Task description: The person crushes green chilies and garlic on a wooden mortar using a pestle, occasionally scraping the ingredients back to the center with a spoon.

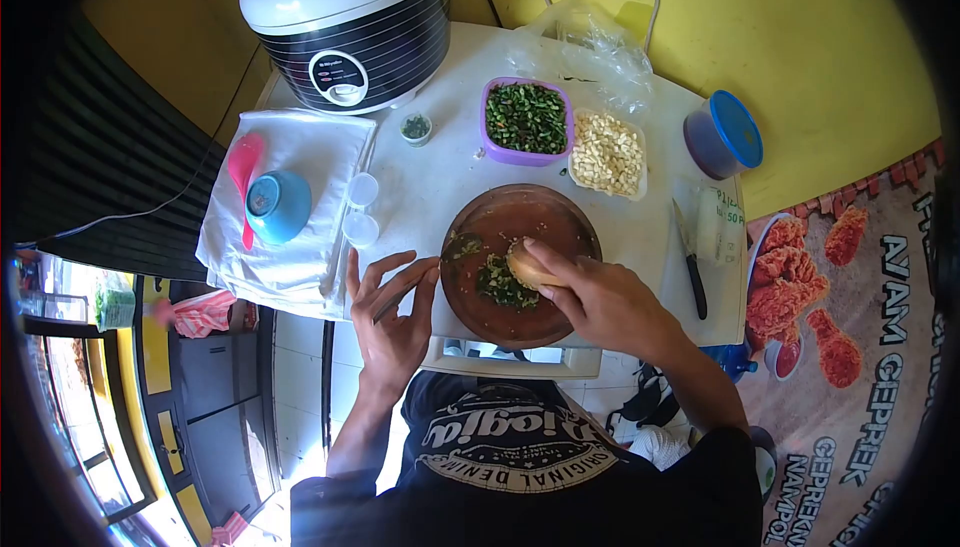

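Observation:
A wide brown mortar sits near the table's front edge, with chopped greens and pale bits in its bowl. My right hand is closed around a light wooden pestle, whose head rests at the greens. On the mortar's left side, my left hand pinches a thin metal handle, which looks like a spoon's. Its far end is hard to make out by the mortar's left rim. Behind the mortar stand a purple tub of chopped greens and a clear tub of pale chopped pieces.
A rice cooker stands at the back left. On a white cloth are a blue bowl and a pink spoon. Small clear cups lie beside it. To the right are a knife and a blue-lidded container.

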Demonstrator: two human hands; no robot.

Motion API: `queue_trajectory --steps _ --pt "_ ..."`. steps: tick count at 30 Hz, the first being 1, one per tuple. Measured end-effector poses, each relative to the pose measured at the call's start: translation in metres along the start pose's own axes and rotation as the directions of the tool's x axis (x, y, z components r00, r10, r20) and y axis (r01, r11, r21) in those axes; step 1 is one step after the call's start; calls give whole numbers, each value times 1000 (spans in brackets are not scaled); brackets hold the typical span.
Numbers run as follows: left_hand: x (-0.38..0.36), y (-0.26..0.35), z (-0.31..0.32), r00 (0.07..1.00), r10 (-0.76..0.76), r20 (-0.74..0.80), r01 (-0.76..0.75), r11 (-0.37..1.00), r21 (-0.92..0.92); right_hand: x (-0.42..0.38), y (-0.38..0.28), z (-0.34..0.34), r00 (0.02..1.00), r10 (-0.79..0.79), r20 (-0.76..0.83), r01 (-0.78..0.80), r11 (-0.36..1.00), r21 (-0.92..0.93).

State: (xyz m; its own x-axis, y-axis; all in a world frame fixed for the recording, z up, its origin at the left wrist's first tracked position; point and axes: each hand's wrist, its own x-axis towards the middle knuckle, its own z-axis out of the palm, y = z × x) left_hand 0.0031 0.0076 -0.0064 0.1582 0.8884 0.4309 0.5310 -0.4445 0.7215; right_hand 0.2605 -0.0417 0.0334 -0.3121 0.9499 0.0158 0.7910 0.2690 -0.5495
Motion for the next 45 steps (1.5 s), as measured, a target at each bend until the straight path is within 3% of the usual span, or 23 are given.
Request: queue_trajectory --steps 1,2,9,17,19,21,23,25,26,31,33,35,38,41,43,45 --pt "0 -1 -1 1000 -29 13 28 999 25 3 -15 -5 986 138 98 -118 975 -188" --pt "1 -2 -2 1000 -21 11 21 999 32 9 -20 -4 984 147 100 -118 961 -251" --pt "9 -1 3 999 41 -20 -39 996 76 35 -14 -16 961 158 227 -105 968 -229" --pt "2 2 7 999 21 23 -22 1000 4 40 -23 -9 969 214 121 -160 922 -352" --pt "6 2 11 999 39 -4 -39 999 1 40 -9 -15 967 213 142 -160 936 -314" --pt "6 6 10 999 0 39 -1 1000 29 38 13 -11 993 81 86 -72 992 -102" --pt "6 5 17 999 42 -14 -42 999 29 36 30 -14 995 85 56 -82 995 -53" --pt "3 9 21 1000 23 20 -23 1000 -1 29 34 -22 932 299 204 -357 850 387" --pt "1 10 27 998 49 28 -48 998 -30 21 30 -26 903 357 239 -429 793 434" --pt "-11 24 38 996 57 69 -47 990 -135 -11 17 -3 852 482 206 -517 706 484" --pt "-8 18 41 998 64 14 -61 989 -131 -17 8 9 886 395 245 -452 614 647" --pt "2 11 41 996 20 -91 -23 999 -35 -15 7 7 876 400 270 -474 603 641" --pt "7 4 46 998 32 -47 -33 999 -30 -7 19 -6 879 442 180 -451 649 612" --pt "1 17 49 999 25 41 -22 997 -76 7 27 -23 861 465 203 -489 653 578" --pt "-6 21 52 988 138 66 -130 986 -108 15 34 -25 866 456 206 -482 649 589" --pt "-11 25 42 985 127 113 -112 985 -130 19 36 -29 868 451 208 -478 643 598"
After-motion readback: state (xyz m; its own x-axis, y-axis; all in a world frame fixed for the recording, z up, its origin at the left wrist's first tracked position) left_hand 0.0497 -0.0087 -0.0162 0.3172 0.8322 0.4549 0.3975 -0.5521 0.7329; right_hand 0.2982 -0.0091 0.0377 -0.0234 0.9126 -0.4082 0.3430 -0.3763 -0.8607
